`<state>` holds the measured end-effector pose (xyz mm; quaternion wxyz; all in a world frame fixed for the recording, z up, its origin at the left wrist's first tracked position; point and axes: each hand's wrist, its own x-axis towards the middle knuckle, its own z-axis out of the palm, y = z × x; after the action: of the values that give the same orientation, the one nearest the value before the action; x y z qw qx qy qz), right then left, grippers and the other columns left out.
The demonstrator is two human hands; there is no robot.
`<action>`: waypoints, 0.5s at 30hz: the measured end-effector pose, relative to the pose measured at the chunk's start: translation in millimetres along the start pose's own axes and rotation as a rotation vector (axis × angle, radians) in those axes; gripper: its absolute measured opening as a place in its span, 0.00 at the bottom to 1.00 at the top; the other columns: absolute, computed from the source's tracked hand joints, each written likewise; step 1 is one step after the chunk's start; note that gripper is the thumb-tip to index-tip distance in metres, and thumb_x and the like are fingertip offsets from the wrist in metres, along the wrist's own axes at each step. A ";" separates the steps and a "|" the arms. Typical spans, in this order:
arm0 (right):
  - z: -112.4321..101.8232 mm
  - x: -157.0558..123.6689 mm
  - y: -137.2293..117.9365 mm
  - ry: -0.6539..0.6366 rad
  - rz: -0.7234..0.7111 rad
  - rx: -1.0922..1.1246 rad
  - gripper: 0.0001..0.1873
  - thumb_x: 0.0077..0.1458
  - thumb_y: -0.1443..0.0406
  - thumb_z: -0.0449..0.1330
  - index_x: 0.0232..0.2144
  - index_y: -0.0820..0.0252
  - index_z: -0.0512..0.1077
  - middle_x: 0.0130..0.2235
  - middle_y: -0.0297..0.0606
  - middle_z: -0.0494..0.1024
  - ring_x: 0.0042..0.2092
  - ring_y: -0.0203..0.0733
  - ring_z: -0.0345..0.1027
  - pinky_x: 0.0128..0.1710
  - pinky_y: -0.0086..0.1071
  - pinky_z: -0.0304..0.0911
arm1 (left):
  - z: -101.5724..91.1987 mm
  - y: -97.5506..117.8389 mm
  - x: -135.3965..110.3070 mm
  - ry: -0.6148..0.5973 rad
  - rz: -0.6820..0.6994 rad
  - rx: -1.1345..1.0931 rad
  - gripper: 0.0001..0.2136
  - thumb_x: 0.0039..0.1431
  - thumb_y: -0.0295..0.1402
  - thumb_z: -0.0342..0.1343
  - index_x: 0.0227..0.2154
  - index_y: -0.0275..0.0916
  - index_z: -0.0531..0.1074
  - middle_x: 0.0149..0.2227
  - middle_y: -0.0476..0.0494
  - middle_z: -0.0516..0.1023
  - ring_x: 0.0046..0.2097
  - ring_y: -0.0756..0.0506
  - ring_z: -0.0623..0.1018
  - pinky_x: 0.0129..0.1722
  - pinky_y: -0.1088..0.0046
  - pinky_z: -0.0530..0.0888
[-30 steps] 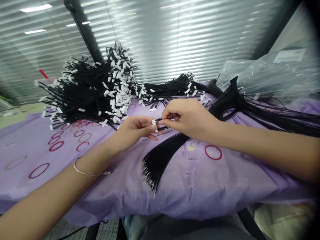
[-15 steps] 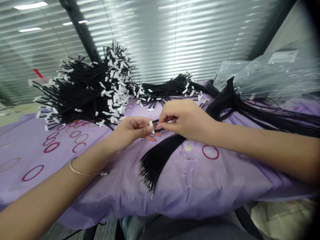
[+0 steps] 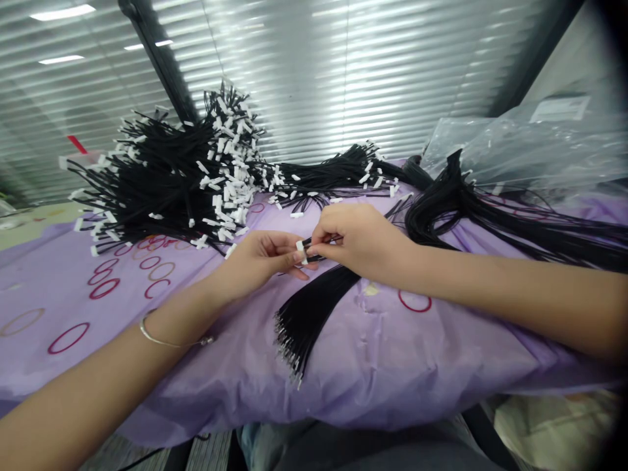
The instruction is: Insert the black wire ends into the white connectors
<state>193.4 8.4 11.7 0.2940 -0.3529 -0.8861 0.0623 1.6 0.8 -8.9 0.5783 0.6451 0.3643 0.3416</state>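
Wire (image 3: 318, 241), thin and black, sits at the centre of the frame, pinched close to its tip between the thumb and forefinger of the right hand (image 3: 360, 243). The fingers are closed tight on it. Gripping so near the end probably keeps the limp strand stiff and easy to aim. Facing it, the left hand (image 3: 262, 258) has its fingers clamped on a small white plug (image 3: 299, 246), which touches the wire's tip. Both hands hover just above the tabletop, close together, which likely steadies such small parts.

Directly below the hands, a loose bundle of bare-ended wires (image 3: 314, 304) fans toward the lower centre of the frame on a purple sheet (image 3: 432, 373). It lies within easy reach of either hand. In the upper left, well apart, a heap of wires with white plugs (image 3: 167, 186) is piled up, and a smaller heap of the same kind (image 3: 338, 173) lies at upper centre. Keeping these away from the bare bundle seems to hold the two sorts separate. A long hank of black wire (image 3: 490, 219) trails off to the right, under clear plastic bags (image 3: 530, 147).

Red rubber bands are scattered on the sheet, one (image 3: 415, 301) just under the right wrist and several (image 3: 105, 288) at the left. A thin bracelet (image 3: 171, 340) circles the left wrist.
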 end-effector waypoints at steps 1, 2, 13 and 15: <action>2.0 -0.3 -0.3 -0.009 0.013 -0.004 0.06 0.50 0.71 0.62 0.23 0.65 0.74 0.27 0.34 0.71 0.31 0.31 0.60 0.33 0.27 0.52 | 0.3 0.5 -0.3 -0.003 -0.001 0.019 0.07 0.52 0.31 0.61 0.33 0.32 0.76 0.32 0.43 0.80 0.35 0.49 0.80 0.37 0.75 0.79; 3.7 -0.7 -0.2 -0.011 0.021 -0.005 0.06 0.51 0.71 0.62 0.23 0.65 0.74 0.27 0.34 0.71 0.31 0.31 0.60 0.33 0.27 0.52 | 0.5 1.1 -0.6 -0.005 -0.006 0.035 0.07 0.52 0.31 0.61 0.32 0.31 0.75 0.32 0.43 0.80 0.35 0.50 0.80 0.37 0.76 0.79; 15.3 -4.2 6.4 -0.071 -0.070 -0.049 0.05 0.54 0.69 0.61 0.27 0.65 0.75 0.29 0.36 0.70 0.32 0.32 0.60 0.33 0.27 0.52 | -1.9 5.5 -4.5 -0.066 -0.040 0.156 0.07 0.50 0.32 0.62 0.29 0.32 0.76 0.29 0.45 0.80 0.32 0.51 0.79 0.36 0.78 0.77; 13.5 -4.6 3.1 -0.056 -0.111 -0.157 0.07 0.56 0.69 0.59 0.28 0.67 0.75 0.31 0.39 0.70 0.33 0.35 0.61 0.34 0.29 0.53 | -2.7 4.2 -2.2 -0.055 -0.039 0.144 0.07 0.50 0.32 0.63 0.29 0.32 0.76 0.30 0.44 0.80 0.33 0.51 0.79 0.37 0.76 0.77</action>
<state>190.3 8.9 -2.5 0.2434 -0.3233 -0.9144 -0.0140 -1.5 0.0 -4.5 0.5467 0.6870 0.3843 0.2854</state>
